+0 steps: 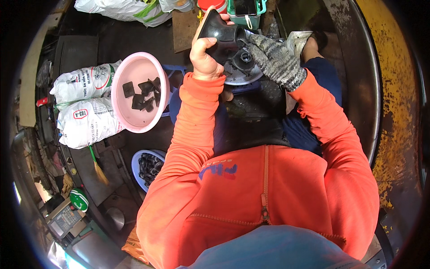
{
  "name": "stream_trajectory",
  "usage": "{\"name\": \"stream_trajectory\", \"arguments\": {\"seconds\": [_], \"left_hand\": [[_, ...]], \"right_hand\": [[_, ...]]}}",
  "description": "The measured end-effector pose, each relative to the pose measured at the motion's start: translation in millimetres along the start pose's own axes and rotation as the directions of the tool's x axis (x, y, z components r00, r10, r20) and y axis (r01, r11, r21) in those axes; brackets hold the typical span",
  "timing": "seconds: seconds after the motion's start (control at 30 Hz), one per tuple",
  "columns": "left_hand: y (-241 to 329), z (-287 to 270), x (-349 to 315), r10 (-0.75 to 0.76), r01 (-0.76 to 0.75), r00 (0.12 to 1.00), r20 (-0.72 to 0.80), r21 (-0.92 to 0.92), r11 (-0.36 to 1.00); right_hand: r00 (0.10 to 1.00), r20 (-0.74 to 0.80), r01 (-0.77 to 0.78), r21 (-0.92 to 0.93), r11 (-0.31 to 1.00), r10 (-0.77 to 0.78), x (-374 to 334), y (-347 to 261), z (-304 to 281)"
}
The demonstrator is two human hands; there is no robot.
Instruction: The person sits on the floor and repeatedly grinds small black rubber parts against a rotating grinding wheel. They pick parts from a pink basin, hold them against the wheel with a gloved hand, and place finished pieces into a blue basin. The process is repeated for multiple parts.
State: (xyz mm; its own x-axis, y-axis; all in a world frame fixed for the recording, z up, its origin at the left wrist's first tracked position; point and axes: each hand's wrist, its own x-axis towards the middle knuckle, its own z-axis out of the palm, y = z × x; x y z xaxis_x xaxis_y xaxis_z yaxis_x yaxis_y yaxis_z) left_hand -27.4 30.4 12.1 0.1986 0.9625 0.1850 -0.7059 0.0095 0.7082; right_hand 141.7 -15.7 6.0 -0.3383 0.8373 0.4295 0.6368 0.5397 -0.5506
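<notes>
Currently, the left hand point(207, 60) grips one black part point(220, 35); two sacks point(89, 120) lie leftward. Whether the gloved right hand point(277, 58) pinches is unclear.

a glossy black, flared piece of moulded-looking rubber or plastic point(224, 36) is held up at the top centre of the frame, lying roughly sideways. its broad, curved body spreads toward the upper left and narrows rightward into a short, round tube with a dark open end. soft light glints along its smooth surface, and its left edge is partly hidden.
</notes>
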Motion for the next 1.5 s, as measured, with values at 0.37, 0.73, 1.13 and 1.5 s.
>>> {"name": "stream_trajectory", "arguments": {"seconds": [0.37,0.73,1.13,1.5], "left_hand": [[-10,-5,6,0.319,-0.390,0.911,0.262,0.294,0.873],[-12,-12,14,0.477,-0.677,0.735,0.482,0.547,0.491],[24,-18,13,-0.020,-0.036,0.981,-0.194,-0.283,0.958],[123,-181,-205,0.445,-0.371,0.389,-0.807,0.305,0.877]], "right_hand": [[0.981,0.143,0.135,-0.039,0.990,-0.128,-7,13,6],[0.830,0.540,-0.473,0.814,-0.337,0.140,-6,-10,-25],[0.899,0.305,-0.135,-0.487,0.863,0.313,23,49,15],[0.734,0.622,-0.344,-0.005,0.939,0.273,21,28,26]]}}
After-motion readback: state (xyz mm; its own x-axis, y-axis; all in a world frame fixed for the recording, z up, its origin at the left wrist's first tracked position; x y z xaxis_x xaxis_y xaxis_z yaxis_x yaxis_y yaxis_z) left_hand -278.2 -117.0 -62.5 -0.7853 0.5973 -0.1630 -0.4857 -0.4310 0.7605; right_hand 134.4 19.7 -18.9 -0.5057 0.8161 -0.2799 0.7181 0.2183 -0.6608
